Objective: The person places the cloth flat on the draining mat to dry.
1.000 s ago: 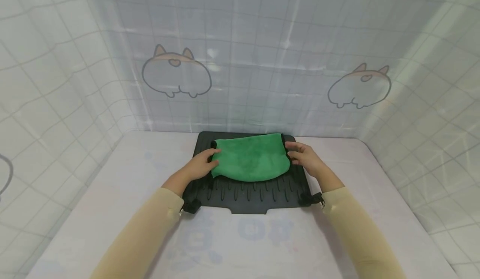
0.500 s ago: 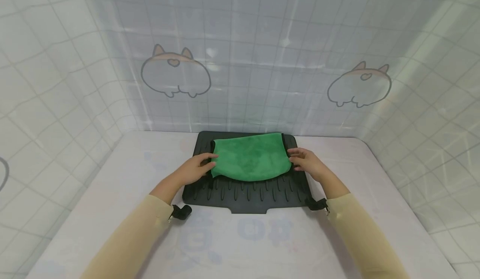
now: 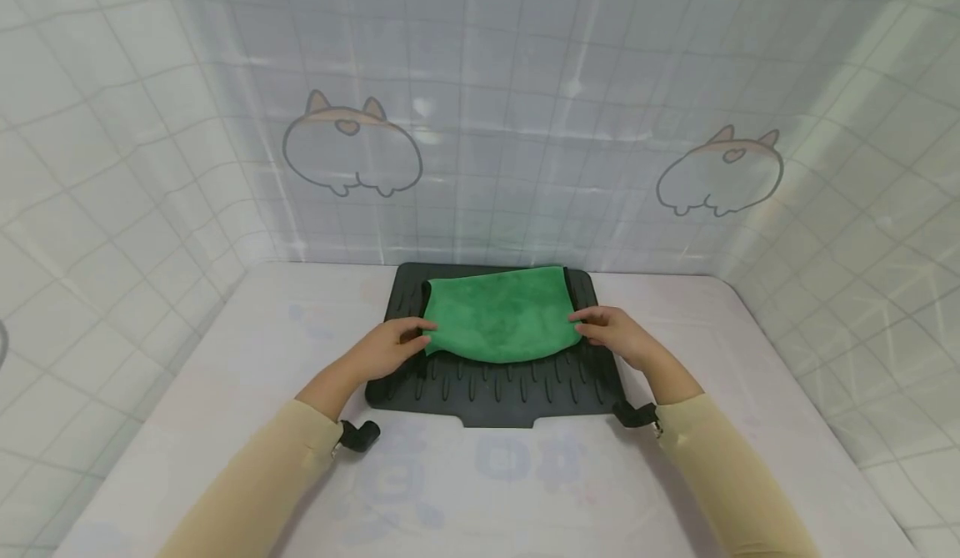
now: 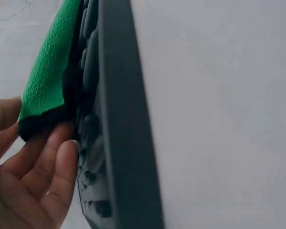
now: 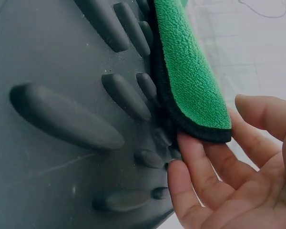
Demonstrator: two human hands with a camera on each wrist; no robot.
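A folded green towel [image 3: 502, 316] with black edging lies on a black ribbed tray [image 3: 497, 408] in the head view. At its left end is my left hand [image 3: 382, 349]. The left wrist view shows the fingers [image 4: 52, 157] beneath the black hem and the thumb right at the towel's green edge. My right hand [image 3: 618, 337] is at the other end of the towel. In the right wrist view, its fingers [image 5: 200, 162] reach under the rounded corner, while the thumb stands apart from the cloth. Both hands' fingers look relaxed.
The tray sits on a pale printed table cover [image 3: 480, 491], close to the back wall [image 3: 525, 166]. Grid-patterned sheeting with cartoon animal outlines covers the walls around. Raised dark ribs [image 5: 66, 114] stand up from the tray's surface. Each wrist wears a small black device [image 3: 360, 436].
Both hands have slid toward me along the towel's ends. Over the last half second, the right hand has also shifted slightly inward. The towel and tray stay in place.
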